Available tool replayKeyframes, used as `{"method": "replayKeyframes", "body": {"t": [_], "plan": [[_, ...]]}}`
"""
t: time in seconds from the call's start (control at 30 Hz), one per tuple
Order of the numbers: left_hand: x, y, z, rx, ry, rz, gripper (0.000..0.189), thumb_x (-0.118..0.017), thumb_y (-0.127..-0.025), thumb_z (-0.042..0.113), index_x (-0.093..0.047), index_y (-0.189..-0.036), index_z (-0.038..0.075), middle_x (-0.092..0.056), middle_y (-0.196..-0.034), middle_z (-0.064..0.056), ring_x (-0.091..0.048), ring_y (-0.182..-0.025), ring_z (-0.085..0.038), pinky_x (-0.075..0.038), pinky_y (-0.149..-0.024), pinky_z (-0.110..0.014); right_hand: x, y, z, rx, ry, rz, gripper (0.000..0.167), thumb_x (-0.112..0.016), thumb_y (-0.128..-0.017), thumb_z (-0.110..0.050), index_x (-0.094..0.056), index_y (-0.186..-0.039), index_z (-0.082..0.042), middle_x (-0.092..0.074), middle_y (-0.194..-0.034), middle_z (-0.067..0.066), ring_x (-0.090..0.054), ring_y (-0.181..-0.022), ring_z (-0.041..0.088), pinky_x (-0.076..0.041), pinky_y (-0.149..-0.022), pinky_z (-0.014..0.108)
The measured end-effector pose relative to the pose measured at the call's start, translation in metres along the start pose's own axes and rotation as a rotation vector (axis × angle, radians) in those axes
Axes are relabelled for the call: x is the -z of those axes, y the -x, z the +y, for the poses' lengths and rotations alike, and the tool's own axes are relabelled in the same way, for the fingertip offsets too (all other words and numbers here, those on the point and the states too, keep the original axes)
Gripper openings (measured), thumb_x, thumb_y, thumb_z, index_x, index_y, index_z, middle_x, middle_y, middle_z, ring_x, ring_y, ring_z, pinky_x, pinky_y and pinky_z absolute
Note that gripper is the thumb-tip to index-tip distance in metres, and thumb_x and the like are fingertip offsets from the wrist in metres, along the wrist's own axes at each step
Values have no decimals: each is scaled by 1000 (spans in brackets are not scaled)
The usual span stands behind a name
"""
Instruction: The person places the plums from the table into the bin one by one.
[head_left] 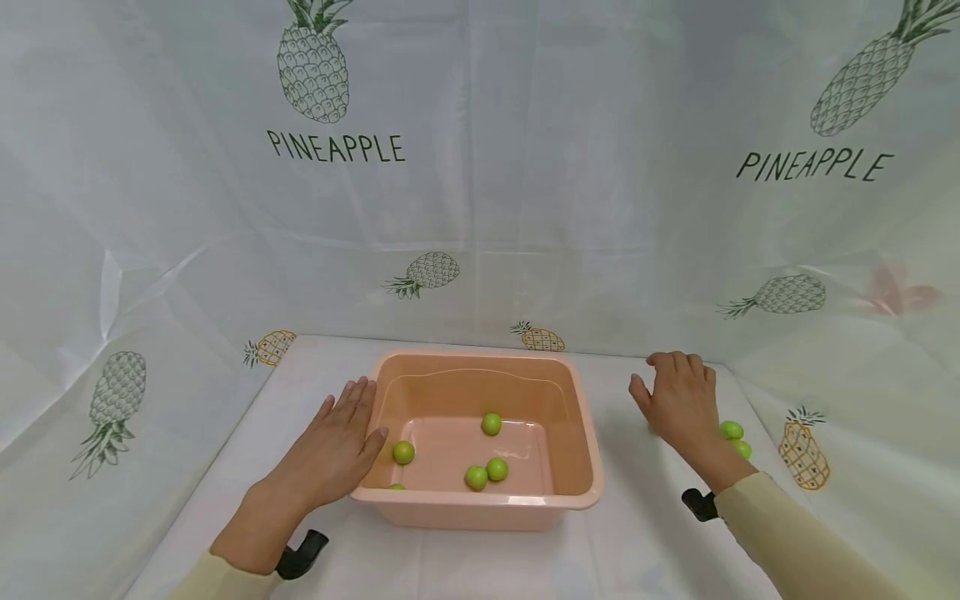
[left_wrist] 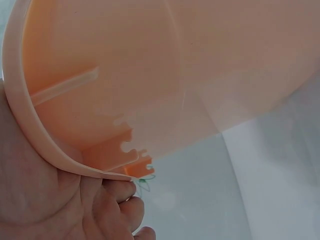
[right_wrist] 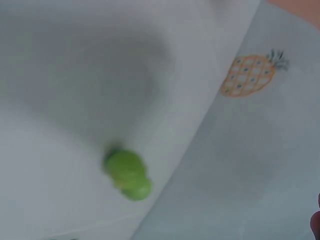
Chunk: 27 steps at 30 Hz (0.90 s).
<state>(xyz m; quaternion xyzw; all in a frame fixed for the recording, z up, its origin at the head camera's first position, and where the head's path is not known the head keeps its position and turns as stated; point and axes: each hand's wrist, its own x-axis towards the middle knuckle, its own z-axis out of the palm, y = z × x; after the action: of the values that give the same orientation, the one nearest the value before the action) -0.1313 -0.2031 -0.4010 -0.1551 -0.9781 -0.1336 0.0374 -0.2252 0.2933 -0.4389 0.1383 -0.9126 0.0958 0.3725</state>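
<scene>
Head view forward-down, wrist views close, left sharing tub (head_left: 472, 512)

Peach-pink all over, that basin (head_left: 480, 501), and bright lime green on the balls (head_left: 491, 424) inside it! White for the tabletop (head_left: 480, 560); pale grey-white for the curtain (head_left: 570, 183), printed with dark-outlined, scale-patterned pineapples (head_left: 313, 75), green-leaved up top, and black lettering (head_left: 335, 147). Smaller pineapples (head_left: 803, 454) flash orange-yellow, latticed and dotted! Cream sleeves (head_left: 802, 533), black straps (head_left: 302, 555), and a faint reddish-pink petal shape (head_left: 896, 292) at right.
</scene>
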Motion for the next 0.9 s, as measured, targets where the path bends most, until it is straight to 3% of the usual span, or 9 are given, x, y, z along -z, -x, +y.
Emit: {"method": "replayKeyframes", "body": {"t": [0.17, 0.33, 0.67, 0.9], "plan": [[0, 0, 0, -2, 3, -3, 71, -48, -112, 33, -25, -161, -12, -25, -170, -30, -23, -158, -49, -22, -125, -68, 1, 22, 26, -33, 32, -29, 42, -73, -86, -24, -62, -110, 7, -63, -97, 26, -53, -97, 50, -42, -77, 61], [0, 0, 0, 4, 3, -7, 71, -48, -112, 32, -25, -161, -12, -24, -170, -30, -22, -158, -49, -22, -126, -68, 1, 39, 45, 12, 77, -83, 48, -76, -82, -27, -63, -112, 8, -65, -100, 29, -55, -98, 52, -43, -77, 64], [0, 0, 0, 7, 7, -13, 71, -48, -112, 33, -25, -161, -12, -24, -170, -30, -21, -159, -49, -22, -126, -68, -16, 65, 72, 182, 185, -214, 57, -80, -77, -30, -56, -113, 7, -61, -101, 24, -56, -97, 47, -46, -80, 63], [0, 0, 1, 2, 8, -9, 71, -48, -112, 32, -25, -161, -13, -24, -170, -31, -22, -158, -50, -23, -125, -68, -23, 70, 80, 345, 315, -320, 61, -86, -77, -30, -55, -113, 7, -60, -103, 21, -57, -99, 42, -49, -88, 59]]}}
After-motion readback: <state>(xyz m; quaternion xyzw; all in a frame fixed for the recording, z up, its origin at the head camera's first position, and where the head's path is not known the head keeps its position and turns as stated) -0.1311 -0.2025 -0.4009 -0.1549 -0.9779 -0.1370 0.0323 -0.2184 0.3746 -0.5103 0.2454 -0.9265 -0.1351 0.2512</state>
